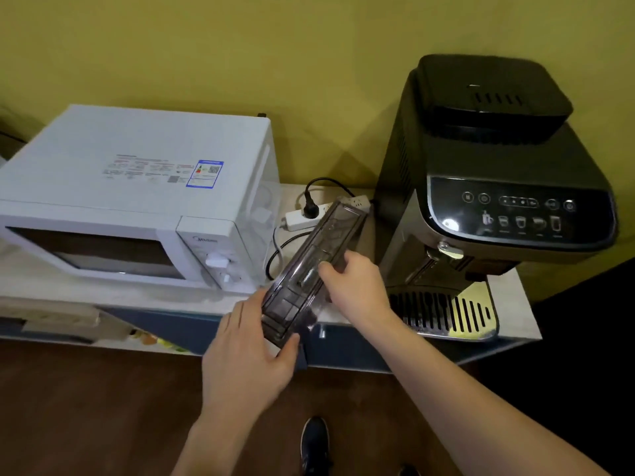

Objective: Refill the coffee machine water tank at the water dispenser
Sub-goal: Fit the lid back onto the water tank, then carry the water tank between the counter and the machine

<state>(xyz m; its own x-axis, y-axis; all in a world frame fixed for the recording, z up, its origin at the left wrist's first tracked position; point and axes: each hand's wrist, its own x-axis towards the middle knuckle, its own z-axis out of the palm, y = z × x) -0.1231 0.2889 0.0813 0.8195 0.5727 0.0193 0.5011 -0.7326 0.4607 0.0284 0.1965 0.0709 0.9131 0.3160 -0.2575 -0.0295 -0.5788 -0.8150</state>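
Tank (311, 269) out of coffee machine (494, 187), held in both hands (247, 359) (354, 286) above counter (512, 304); carrying it level to the dispenser likely comes next.

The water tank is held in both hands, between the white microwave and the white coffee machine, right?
Nearly. The head view shows the water tank held by the left hand and the right hand, between the white microwave and the coffee machine, but the coffee machine is black, not white.

water tank (311, 269): smoky clear plastic, glossy | coffee machine (494, 187): black plastic, matt top, glossy panel | drip grille (457, 314): shiny metal | microwave (137, 173): smooth white | floor (86, 407): brown wood
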